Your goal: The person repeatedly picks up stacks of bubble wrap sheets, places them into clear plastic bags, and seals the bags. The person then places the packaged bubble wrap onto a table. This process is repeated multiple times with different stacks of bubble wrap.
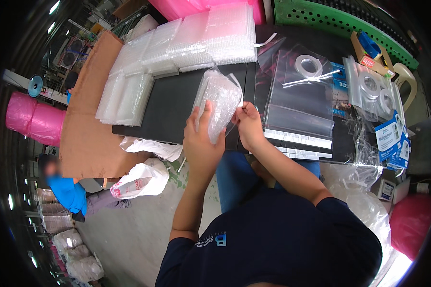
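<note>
A bundle of bubble wrap bags (pixel 220 98), which looks to be inside a clear plastic sleeve, is tilted up over the black table. My left hand (pixel 203 138) grips its near left side, fingers spread across the front and thumb at the lower right. My right hand (pixel 249 125) pinches at the bundle's right edge, beside a white strip (pixel 240 91) that curls up there. What lies between the right fingertips is too small to make out. To the right of that hand lie flat clear plastic bags (pixel 299 103) with silvery-white lower edges.
Stacks of bubble wrap bags (pixel 177 45) line the table's far and left sides. A tape roll (pixel 308 66) rests on the clear bags, with more rolls (pixel 369 85) farther right. Blue-and-white printed packets (pixel 391 138) hang at the right edge. Left stands a brown board (pixel 88 110); a person (pixel 64 186) is beyond.
</note>
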`<action>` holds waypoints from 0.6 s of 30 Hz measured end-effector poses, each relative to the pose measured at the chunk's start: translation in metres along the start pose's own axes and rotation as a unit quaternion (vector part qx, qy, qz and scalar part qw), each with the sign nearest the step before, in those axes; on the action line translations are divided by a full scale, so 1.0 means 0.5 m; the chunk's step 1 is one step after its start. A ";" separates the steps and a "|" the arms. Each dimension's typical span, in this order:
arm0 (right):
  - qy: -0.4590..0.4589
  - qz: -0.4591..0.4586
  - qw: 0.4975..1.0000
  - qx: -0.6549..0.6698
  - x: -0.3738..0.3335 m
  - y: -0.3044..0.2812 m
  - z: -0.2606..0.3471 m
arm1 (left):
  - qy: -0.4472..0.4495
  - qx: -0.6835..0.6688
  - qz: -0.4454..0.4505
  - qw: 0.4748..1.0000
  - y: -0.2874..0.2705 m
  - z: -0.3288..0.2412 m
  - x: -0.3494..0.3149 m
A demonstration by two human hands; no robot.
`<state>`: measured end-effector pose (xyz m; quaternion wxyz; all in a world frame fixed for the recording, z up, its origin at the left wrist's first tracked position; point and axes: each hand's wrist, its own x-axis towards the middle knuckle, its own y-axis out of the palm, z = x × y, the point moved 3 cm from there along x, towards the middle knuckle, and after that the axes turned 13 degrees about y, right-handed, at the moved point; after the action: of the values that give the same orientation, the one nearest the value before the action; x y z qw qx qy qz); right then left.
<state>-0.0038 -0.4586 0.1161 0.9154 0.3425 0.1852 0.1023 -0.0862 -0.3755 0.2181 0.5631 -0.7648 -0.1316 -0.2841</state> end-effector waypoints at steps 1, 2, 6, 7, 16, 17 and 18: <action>0.063 0.014 0.995 0.081 0.004 -0.009 0.000 | -0.011 0.007 -0.004 1.000 0.003 -0.005 -0.003; 0.127 0.029 0.978 0.161 0.008 -0.012 -0.002 | -0.003 0.022 0.002 1.000 0.009 -0.012 -0.007; 0.089 0.007 0.958 0.273 0.007 -0.019 -0.007 | 0.008 0.055 0.020 0.998 0.032 -0.035 -0.019; 0.082 0.004 0.956 0.280 -0.003 -0.014 -0.001 | 0.004 0.057 0.022 0.998 0.035 -0.034 -0.022; -0.131 -0.145 0.921 -0.338 0.006 -0.112 0.003 | 0.006 0.140 0.099 0.985 0.080 -0.023 -0.065; -0.115 -0.151 0.927 -0.325 -0.006 -0.116 -0.006 | 0.006 0.144 0.103 0.984 0.086 -0.020 -0.067; -0.098 -0.156 0.932 -0.312 -0.021 -0.113 -0.009 | 0.008 0.148 0.103 0.984 0.095 -0.015 -0.070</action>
<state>-0.0119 -0.5015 0.0782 0.9941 0.0147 0.1046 -0.0236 -0.0918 -0.3939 0.1619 0.6976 -0.6799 -0.0885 -0.2081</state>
